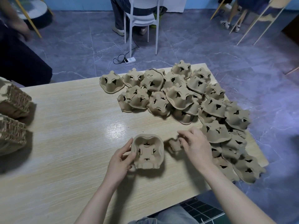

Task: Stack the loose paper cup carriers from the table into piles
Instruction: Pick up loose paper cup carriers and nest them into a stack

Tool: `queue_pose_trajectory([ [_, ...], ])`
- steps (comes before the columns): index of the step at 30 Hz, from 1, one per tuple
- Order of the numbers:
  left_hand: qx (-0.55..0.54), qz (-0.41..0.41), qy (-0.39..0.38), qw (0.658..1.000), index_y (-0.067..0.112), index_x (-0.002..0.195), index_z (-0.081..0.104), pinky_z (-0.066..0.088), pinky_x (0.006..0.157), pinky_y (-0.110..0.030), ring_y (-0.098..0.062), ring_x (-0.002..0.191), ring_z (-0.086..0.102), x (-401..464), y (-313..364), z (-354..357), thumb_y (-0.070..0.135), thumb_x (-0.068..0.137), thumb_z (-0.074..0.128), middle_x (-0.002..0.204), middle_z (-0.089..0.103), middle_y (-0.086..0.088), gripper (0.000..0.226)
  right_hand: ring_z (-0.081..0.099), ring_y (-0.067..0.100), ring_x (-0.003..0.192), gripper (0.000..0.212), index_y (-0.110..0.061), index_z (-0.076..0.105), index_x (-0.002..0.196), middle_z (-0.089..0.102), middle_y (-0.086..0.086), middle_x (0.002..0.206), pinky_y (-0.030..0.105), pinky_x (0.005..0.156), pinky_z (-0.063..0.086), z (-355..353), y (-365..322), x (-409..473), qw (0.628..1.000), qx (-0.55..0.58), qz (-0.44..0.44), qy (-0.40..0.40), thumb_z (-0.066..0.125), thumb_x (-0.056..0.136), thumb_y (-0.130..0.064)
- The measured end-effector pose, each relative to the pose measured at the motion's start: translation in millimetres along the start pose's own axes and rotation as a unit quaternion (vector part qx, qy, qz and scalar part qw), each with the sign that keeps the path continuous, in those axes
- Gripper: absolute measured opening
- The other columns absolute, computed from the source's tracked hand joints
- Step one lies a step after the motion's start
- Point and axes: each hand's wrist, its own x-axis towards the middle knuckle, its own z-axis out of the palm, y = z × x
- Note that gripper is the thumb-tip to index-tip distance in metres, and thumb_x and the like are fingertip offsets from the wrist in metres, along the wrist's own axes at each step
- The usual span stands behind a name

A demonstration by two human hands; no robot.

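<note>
On table [64, 126], left grip [119, 160] holds empty carrier [148, 153]

Tan carriers [179, 96], pale wood-grain table [72, 126], grey marbled floor [80, 50], white chair [140, 21]

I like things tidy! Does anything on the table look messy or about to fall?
Yes. The loose carriers lie in a jumbled heap, tilted and overlapping, and some at the right side stick out over the edge of the table. The left hand holds one carrier open side up; the heaped ones face down.
</note>
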Motion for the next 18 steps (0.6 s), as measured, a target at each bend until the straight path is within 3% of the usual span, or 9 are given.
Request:
queue_pose_trajectory([
  [3,0.008,-0.005,-0.002,1.0,0.045,0.125,0.054,0.048,0.059,-0.02,-0.002,0.078,0.062,0,0,-1,0.013,0.095,0.062,0.113,0.062,0.004,0.045,0.048,0.016,0.076,0.021,-0.019,0.075,0.097,0.044,-0.003,0.086,0.028,0.057,0.038,1,3,-1,1.0,-0.01,0.016,0.019,0.079,0.077,-0.014],
  [6,0.013,-0.008,-0.003,1.0,0.044,0.128,0.053,0.047,0.059,-0.02,-0.002,0.075,0.061,1,0,-2,0.014,0.095,0.061,0.113,0.063,0.002,0.045,0.051,0.014,0.074,0.017,-0.023,0.074,0.096,0.047,-0.007,0.092,0.026,0.058,0.036,2,7,-2,0.999,0.021,0.048,0.008,0.077,0.08,-0.017],
  [9,0.017,0.008,-0.024,1.0,0.044,0.131,0.048,0.043,0.058,-0.023,-0.003,0.066,0.054,1,0,-1,0.012,0.097,0.058,0.106,0.064,0.005,0.048,0.056,0.013,0.078,0.011,-0.024,0.075,0.09,0.055,-0.011,0.085,0.028,0.061,0.04,1,9,-5,0.994,0.075,0.076,-0.006,0.075,0.083,-0.016],
  [12,0.066,0.039,-0.043,0.996,0.049,0.13,0.044,0.047,0.064,-0.018,-0.005,0.074,0.054,1,-5,-2,0.006,0.099,0.051,0.109,0.055,0.004,0.053,0.058,0.015,0.082,0.01,-0.023,0.076,0.089,0.06,-0.01,0.082,0.032,0.066,0.045,-2,8,-8,0.994,0.085,0.07,-0.006,0.073,0.084,-0.015],
  [14,0.097,0.04,-0.049,0.993,0.051,0.13,0.045,0.051,0.073,-0.02,-0.002,0.08,0.054,0,-6,-2,0.007,0.1,0.049,0.117,0.048,0.003,0.053,0.058,0.015,0.081,0.01,-0.024,0.075,0.09,0.061,-0.01,0.082,0.034,0.066,0.048,-8,4,-9,0.992,0.102,0.068,0.013,0.072,0.085,-0.016],
  [18,0.079,0.037,-0.035,0.996,0.049,0.128,0.05,0.049,0.073,-0.021,-0.008,0.081,0.052,0,-6,-2,0.009,0.1,0.051,0.118,0.049,-0.004,0.048,0.059,0.011,0.078,0.014,-0.022,0.075,0.093,0.062,-0.013,0.084,0.034,0.069,0.05,-23,-13,-15,0.983,0.161,0.023,0.088,0.072,0.084,-0.012],
])
